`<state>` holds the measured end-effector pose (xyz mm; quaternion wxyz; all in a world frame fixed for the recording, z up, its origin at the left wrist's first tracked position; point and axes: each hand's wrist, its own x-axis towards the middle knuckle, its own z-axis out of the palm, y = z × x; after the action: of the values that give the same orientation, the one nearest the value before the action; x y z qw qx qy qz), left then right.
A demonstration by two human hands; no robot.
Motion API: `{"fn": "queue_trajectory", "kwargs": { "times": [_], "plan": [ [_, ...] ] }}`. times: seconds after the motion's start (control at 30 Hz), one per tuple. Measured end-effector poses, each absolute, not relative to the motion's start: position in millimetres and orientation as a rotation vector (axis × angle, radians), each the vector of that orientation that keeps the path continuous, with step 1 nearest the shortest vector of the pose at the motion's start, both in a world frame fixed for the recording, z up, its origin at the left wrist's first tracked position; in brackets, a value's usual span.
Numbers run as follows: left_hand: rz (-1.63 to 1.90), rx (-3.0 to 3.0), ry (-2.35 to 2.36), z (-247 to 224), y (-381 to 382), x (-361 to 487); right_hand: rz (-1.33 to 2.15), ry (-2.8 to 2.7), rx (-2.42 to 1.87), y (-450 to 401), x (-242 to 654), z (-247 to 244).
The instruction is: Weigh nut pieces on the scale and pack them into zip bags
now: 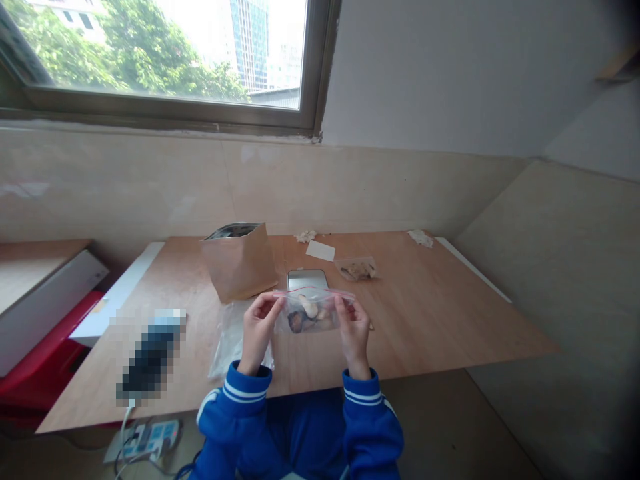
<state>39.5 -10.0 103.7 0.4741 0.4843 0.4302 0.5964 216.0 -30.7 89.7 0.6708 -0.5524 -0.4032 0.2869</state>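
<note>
Between my two hands is a clear zip bag with a red seal line, held up by its top edge. Inside it are several pale and dark brown pieces that look like dried mushrooms. My left hand pinches the left top corner, and my right hand pinches the right one. Just behind the bag lies a flat silver scale, partly hidden by it. Under and beside my left hand is a stack of clear plastic bags.
An open brown paper pouch stands behind my left hand. Further back are a white card, a filled clear bag and crumpled whitish scraps. A blurred dark device with a cable lies left. A power strip sits below.
</note>
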Motion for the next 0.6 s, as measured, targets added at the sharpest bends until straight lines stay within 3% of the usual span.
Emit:
{"fn": "queue_trajectory", "kwargs": {
  "times": [0.6],
  "plan": [
    [1.48,1.173,1.022,108.5,-15.4,42.2,0.664,-0.91,-1.187,-33.4,211.4,96.5]
  ]
}}
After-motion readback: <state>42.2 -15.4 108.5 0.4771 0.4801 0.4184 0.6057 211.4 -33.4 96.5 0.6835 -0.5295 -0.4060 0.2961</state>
